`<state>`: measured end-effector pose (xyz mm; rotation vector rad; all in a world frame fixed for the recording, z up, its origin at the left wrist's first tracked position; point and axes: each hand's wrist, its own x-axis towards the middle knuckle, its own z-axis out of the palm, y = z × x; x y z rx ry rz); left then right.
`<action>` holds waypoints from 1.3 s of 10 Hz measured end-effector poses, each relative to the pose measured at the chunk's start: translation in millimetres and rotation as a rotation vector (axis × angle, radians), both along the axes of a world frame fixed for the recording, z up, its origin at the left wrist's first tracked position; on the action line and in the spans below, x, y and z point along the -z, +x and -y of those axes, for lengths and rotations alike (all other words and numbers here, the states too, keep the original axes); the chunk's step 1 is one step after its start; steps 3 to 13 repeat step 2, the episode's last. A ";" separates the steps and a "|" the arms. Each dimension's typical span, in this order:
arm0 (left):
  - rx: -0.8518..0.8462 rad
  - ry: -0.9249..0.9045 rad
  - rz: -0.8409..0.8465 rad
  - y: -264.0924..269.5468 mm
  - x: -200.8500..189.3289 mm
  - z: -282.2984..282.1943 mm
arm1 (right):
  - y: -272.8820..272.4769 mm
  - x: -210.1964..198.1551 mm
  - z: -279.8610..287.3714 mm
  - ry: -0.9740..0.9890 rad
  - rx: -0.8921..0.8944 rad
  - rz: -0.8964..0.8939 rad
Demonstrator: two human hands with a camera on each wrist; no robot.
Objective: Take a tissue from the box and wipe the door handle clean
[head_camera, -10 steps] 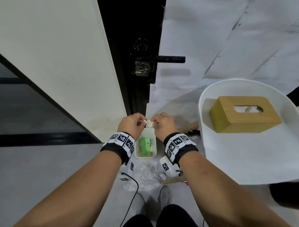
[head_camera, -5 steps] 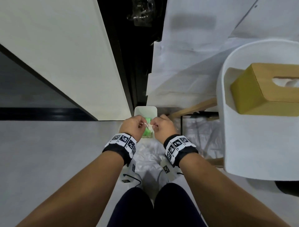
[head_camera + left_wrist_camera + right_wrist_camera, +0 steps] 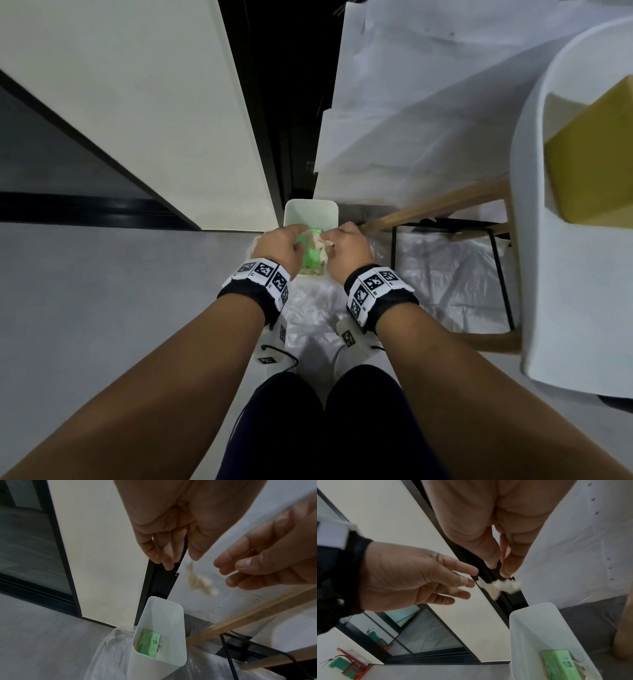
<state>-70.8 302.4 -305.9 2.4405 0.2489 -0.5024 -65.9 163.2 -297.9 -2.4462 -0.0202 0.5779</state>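
Note:
A crumpled off-white tissue point(image 3: 317, 241) hangs blurred in the air between my two hands, right above a white bin point(image 3: 310, 209). My left hand point(image 3: 289, 241) has its fingers loose and pointing down, and the tissue point(image 3: 200, 582) is just below its thumb. My right hand point(image 3: 339, 240) is also relaxed, with its fingertips point(image 3: 503, 568) just above the tissue point(image 3: 500, 586); neither hand grips it. The yellow tissue box point(image 3: 596, 154) sits on the white chair at the right. The door handle is out of view.
The bin point(image 3: 159, 615) stands on the floor at the foot of the dark door edge point(image 3: 274, 137) and holds a green packet point(image 3: 149, 645). A clear plastic bag point(image 3: 308, 308) lies under it. The white chair point(image 3: 565, 274) with wooden legs is close on the right.
The head view tipped down, losing the door handle. Both hands moved over the bin, drew slightly apart and let go of the tissue they were pinching.

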 end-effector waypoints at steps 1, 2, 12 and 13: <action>-0.005 0.041 -0.068 3.3 -4.3 0.1 | 5.3 3.6 2.8 -0.048 -0.043 -0.019; -0.001 0.043 -0.054 7.0 -5.1 -0.2 | 10.1 7.2 4.4 -0.047 0.000 0.002; -0.001 0.043 -0.054 7.0 -5.1 -0.2 | 10.1 7.2 4.4 -0.047 0.000 0.002; -0.001 0.043 -0.054 7.0 -5.1 -0.2 | 10.1 7.2 4.4 -0.047 0.000 0.002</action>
